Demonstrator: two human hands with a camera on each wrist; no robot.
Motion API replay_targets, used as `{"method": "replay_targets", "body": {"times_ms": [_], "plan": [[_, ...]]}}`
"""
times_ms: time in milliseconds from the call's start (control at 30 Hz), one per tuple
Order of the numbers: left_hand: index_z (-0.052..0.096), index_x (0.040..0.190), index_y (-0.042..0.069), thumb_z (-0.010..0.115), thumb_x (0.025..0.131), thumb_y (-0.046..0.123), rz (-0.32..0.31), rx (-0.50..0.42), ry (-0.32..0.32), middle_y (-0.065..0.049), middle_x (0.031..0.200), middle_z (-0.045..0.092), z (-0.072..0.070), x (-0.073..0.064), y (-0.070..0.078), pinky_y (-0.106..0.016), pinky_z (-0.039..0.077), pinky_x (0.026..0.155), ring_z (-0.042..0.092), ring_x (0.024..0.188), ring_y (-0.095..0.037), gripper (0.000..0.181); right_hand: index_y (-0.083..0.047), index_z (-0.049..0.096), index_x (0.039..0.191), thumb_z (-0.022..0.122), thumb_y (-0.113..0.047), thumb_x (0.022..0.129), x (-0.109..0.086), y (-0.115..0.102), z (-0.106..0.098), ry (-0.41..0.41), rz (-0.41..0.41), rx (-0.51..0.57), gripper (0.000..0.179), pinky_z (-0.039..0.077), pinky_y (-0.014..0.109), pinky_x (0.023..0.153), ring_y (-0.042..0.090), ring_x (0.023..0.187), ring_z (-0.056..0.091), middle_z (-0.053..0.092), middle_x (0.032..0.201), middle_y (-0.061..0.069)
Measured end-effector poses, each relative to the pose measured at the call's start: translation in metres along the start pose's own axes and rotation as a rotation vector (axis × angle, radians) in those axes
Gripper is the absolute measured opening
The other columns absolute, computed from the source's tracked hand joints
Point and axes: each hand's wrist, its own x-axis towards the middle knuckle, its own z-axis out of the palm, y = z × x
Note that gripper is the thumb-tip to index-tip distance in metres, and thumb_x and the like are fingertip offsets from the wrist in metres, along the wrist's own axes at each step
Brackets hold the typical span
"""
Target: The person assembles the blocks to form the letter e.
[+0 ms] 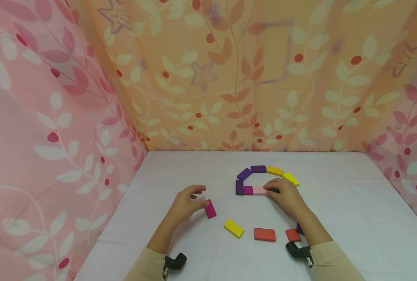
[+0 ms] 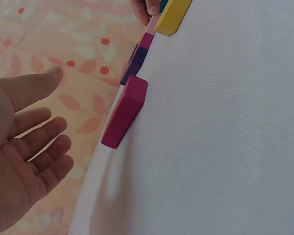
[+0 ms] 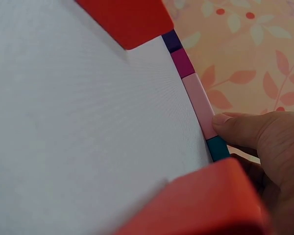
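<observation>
My right hand (image 1: 285,194) is at the right end of a row lying on the table. Its thumb touches the end of the pink block (image 3: 200,100), and its fingers curl around the short teal block (image 3: 217,148) butted against that end, partly hiding it. To the left of the pink block sits a small magenta block (image 1: 248,190). My left hand (image 1: 186,204) hovers over the table with fingers loosely bent and nothing in them. Beside its thumb lies a longer magenta block (image 2: 127,110), apart from the hand in the left wrist view.
An arc of purple blocks (image 1: 239,187), an orange-yellow block (image 1: 274,170) and a yellow block (image 1: 291,178) curves behind the row. Nearer me lie another yellow block (image 1: 234,228), a red block (image 1: 264,234), a smaller red block (image 1: 293,235) and a dark purple one by my right forearm.
</observation>
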Motion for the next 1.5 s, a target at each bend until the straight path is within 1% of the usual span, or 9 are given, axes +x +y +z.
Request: {"method": "replay_targets", "body": {"times_ms": [100,433,533,667,767,1067,1300,1400,1500], "plan": [[0.062,0.138,0.02,0.085,0.085,0.038,-0.025,0.012,-0.022,-0.003,0.135,0.064,0.002,-0.002,-0.004,-0.045,0.055,0.097,0.059,0.121,-0.029,0.06,-0.016,0.08,0.111,0.079,-0.016,0.091,0.0,0.0,-0.001,0.003,-0.002,-0.003,0.02,0.045,0.062,0.106,0.034,0.116,0.062,0.074,0.115,0.005],[0.061,0.136,0.013,0.089,0.08,0.034,-0.005,0.077,-0.095,-0.002,0.132,0.065,0.008,-0.005,-0.02,-0.047,0.05,0.107,0.059,0.125,-0.028,0.067,-0.017,0.08,0.111,0.079,-0.017,0.091,-0.002,-0.003,0.0,-0.014,0.031,0.014,0.019,0.046,0.06,0.106,0.032,0.116,0.063,0.074,0.114,0.004],[0.059,0.137,0.011,0.091,0.078,0.034,0.01,0.087,-0.098,-0.002,0.132,0.065,0.011,-0.005,-0.025,-0.046,0.049,0.108,0.059,0.126,-0.028,0.071,-0.016,0.08,0.11,0.079,-0.017,0.091,-0.002,-0.003,0.0,-0.014,0.016,0.016,0.019,0.045,0.061,0.106,0.033,0.117,0.062,0.074,0.114,0.005],[0.059,0.137,0.01,0.092,0.077,0.033,0.004,0.107,-0.09,-0.002,0.132,0.065,0.016,-0.006,-0.029,-0.047,0.048,0.109,0.057,0.127,-0.027,0.072,-0.016,0.08,0.11,0.079,-0.016,0.091,-0.002,-0.001,0.001,-0.008,0.001,0.008,0.019,0.045,0.061,0.106,0.034,0.116,0.063,0.074,0.114,0.005],[0.059,0.138,0.01,0.092,0.076,0.033,-0.012,0.125,-0.087,-0.003,0.133,0.064,0.019,-0.008,-0.028,-0.047,0.046,0.112,0.056,0.129,-0.026,0.074,-0.016,0.08,0.11,0.079,-0.016,0.091,-0.002,0.001,0.002,-0.004,-0.006,0.004,0.019,0.045,0.06,0.106,0.033,0.116,0.063,0.075,0.113,0.005],[0.059,0.136,0.006,0.09,0.077,0.028,0.032,0.189,-0.069,-0.005,0.13,0.065,0.022,-0.012,-0.024,-0.048,0.045,0.111,0.056,0.124,-0.026,0.07,-0.017,0.08,0.111,0.079,-0.016,0.091,-0.002,0.001,0.002,-0.009,0.007,0.009,0.02,0.045,0.061,0.106,0.033,0.117,0.062,0.074,0.114,0.004],[0.059,0.137,0.008,0.089,0.08,0.027,0.021,0.23,-0.056,-0.003,0.131,0.064,0.024,-0.01,-0.022,-0.047,0.046,0.111,0.056,0.125,-0.025,0.067,-0.017,0.08,0.111,0.08,-0.018,0.09,-0.001,-0.001,0.0,-0.001,0.013,0.008,0.02,0.045,0.06,0.106,0.033,0.117,0.062,0.074,0.114,0.004],[0.059,0.138,0.01,0.089,0.08,0.028,-0.002,0.21,-0.052,-0.003,0.132,0.064,0.023,-0.009,-0.02,-0.046,0.049,0.108,0.057,0.124,-0.025,0.068,-0.016,0.08,0.11,0.08,-0.017,0.091,0.0,-0.001,0.001,0.002,0.002,0.006,0.02,0.045,0.061,0.106,0.034,0.116,0.062,0.074,0.113,0.005],[0.058,0.14,0.012,0.088,0.081,0.03,-0.016,0.166,-0.054,-0.001,0.132,0.064,0.022,-0.006,-0.011,-0.044,0.052,0.104,0.059,0.122,-0.024,0.068,-0.016,0.08,0.11,0.08,-0.017,0.091,0.0,0.0,0.0,0.007,0.002,0.006,0.02,0.045,0.06,0.106,0.032,0.116,0.063,0.074,0.113,0.004]]}}
